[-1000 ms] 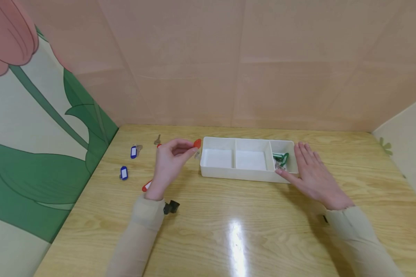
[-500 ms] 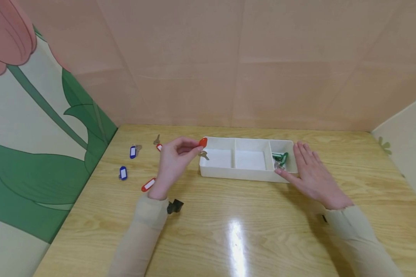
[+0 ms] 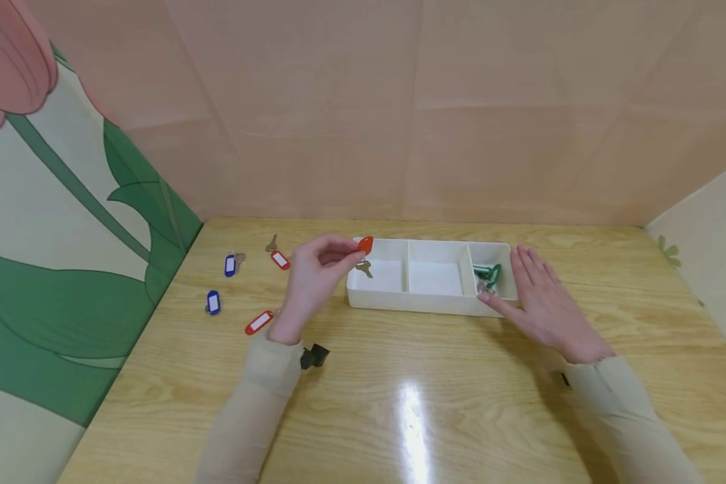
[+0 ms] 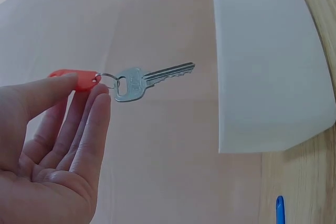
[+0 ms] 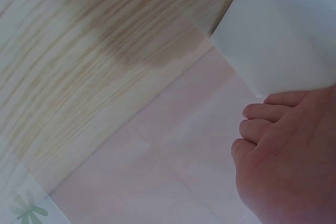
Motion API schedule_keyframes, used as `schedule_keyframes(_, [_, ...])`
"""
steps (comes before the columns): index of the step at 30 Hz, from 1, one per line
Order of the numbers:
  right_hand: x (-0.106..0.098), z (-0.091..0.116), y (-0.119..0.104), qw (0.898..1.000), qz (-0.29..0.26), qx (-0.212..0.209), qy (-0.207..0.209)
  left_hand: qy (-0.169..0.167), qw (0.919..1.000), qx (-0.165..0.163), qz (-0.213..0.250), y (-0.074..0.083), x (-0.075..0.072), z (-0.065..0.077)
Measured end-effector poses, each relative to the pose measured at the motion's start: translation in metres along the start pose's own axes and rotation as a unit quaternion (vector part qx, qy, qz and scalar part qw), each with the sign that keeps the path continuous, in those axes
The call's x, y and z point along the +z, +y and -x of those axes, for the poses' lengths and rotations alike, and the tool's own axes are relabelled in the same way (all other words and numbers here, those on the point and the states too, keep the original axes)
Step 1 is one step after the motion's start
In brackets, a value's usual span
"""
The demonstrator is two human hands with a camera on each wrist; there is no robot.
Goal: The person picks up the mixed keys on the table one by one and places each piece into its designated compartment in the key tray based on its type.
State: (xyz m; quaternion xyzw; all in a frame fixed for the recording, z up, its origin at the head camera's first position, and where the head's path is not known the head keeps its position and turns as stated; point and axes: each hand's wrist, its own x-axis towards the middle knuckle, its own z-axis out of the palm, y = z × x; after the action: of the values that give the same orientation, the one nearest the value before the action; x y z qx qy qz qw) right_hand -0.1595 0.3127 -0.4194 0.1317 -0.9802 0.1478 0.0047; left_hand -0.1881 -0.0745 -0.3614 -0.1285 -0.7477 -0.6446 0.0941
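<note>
My left hand pinches a red key tag between thumb and fingers, over the left end of a white three-compartment box. From the tag's ring hangs a silver key, which in the left wrist view points toward the box wall. My right hand rests against the box's right end, its fingers straight along the outside and the thumb at the front rim. Green key tags with keys lie in the right compartment. The left and middle compartments hold nothing.
On the wooden table, left of the box, lie two blue key tags and two red key tags, some with keys showing. A pink wall covering stands behind the table, and a flower-patterned panel borders it on the left.
My left hand has moved right with the red key tag, from beside the box to over its left compartment. The right hand stays at the box's right end.
</note>
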Motion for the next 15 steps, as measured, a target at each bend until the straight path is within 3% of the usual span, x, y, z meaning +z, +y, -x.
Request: schedule_keyframes(15, [-0.001, -0.001, -0.001, 1.0, 0.003, 0.0, -0.001, -0.02, 0.9994, 0.012, 0.026, 0.003, 0.014, -0.006])
